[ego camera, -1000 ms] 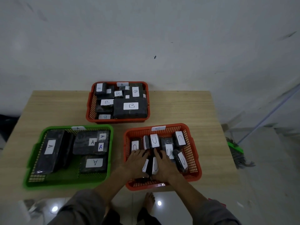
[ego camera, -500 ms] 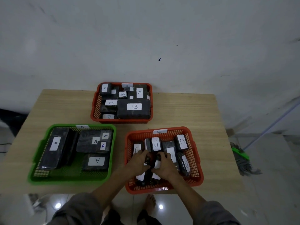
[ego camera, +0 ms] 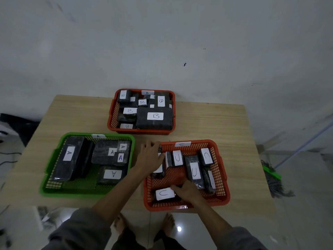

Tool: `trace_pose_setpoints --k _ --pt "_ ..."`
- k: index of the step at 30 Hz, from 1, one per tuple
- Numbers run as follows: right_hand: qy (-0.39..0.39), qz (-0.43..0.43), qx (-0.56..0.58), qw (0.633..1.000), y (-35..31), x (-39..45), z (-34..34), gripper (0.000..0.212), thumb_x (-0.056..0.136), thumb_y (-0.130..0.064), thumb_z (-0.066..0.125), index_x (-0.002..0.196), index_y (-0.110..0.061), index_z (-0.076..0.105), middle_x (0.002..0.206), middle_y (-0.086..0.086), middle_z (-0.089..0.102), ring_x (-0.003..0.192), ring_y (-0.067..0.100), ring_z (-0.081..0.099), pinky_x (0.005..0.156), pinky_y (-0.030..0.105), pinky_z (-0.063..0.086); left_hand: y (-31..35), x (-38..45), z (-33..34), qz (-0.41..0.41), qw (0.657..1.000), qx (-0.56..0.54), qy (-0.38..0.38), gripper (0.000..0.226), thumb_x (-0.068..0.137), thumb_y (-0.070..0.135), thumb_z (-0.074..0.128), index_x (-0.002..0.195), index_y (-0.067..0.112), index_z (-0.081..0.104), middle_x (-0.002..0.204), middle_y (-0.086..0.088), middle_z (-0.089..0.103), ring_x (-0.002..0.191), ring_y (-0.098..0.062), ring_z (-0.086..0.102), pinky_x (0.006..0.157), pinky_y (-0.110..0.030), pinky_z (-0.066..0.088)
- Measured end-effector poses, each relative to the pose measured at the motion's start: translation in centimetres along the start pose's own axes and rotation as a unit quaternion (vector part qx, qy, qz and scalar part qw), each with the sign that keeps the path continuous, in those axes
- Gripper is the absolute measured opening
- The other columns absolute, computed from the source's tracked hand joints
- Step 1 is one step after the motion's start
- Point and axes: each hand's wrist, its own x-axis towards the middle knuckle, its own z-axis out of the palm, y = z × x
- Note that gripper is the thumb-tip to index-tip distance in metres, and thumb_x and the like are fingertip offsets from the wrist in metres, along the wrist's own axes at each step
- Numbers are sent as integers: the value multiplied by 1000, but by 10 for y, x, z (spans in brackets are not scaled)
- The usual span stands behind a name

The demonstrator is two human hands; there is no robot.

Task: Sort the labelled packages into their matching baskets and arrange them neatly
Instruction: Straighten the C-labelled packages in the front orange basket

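Single head-worn view, looking forward and steeply down.
It looks from above the near edge of the worktop (ego camera: pixel 207 123), close over three baskets, toward the far wall (ego camera: pixel 162 42).

We seem to be in a plain home room: a bare scuffed white wall (ego camera: pixel 162 42), glossy floor tiles (ego camera: pixel 297 204), a mop (ego camera: pixel 273 179) at right, bare feet (ego camera: pixel 119 224) below.

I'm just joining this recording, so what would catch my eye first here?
Three baskets of black labelled packages on a wooden table: a green basket of A's near left, an orange basket of C's near right, another orange basket of B's behind. Both hands work in the C basket: left hand at its far-left corner, right hand beside a C package.
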Motion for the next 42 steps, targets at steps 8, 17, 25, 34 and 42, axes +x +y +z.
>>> trace_pose_setpoints --k 8,17,25,34,42 --pt "-14 -56 -43 997 -9 -8 -25 44 84 -52 68 120 -25 65 115 -1 70 90 9 61 75 21 49 -6 -1 26 -69 991 -84 -73 40 94 53 48 121 24 47 126 -15 49 113 -35 53 99 -45 45" --pt "71 -146 98 982 -3 -5 -43 82 72 -29 88 134 -48 38 115 -35 52 106 -16 52 79 0 41 7 -12 45 -54 985 29 -160 62 102 52 29 136 1 40 133 -24 56 117 -35 58 98 -41 48" --pt "-31 -133 -116 984 -11 13 -42 77 80 -33 82 147 -21 45 143 7 46 133 22 46 113 38 39 1 -27 42 -31 979 80 -183 24 97 6 45 118 5 57 123 -15 58 108 -28 60 89 -37 53" --pt "-18 -132 -129 983 -11 22 -40 74 83 -27 80 147 -21 44 145 10 42 133 24 45 112 36 39 -15 5 55 103 931 325 -135 77 86 18 63 152 21 24 149 -16 33 134 -32 36 117 -46 27" --pt "-21 -129 -116 985 -10 26 -25 81 83 -41 78 151 -20 39 147 11 38 137 26 41 112 35 36 -25 16 55 141 886 412 -159 87 81 23 72 152 21 23 156 -18 22 142 -34 27 120 -49 20"
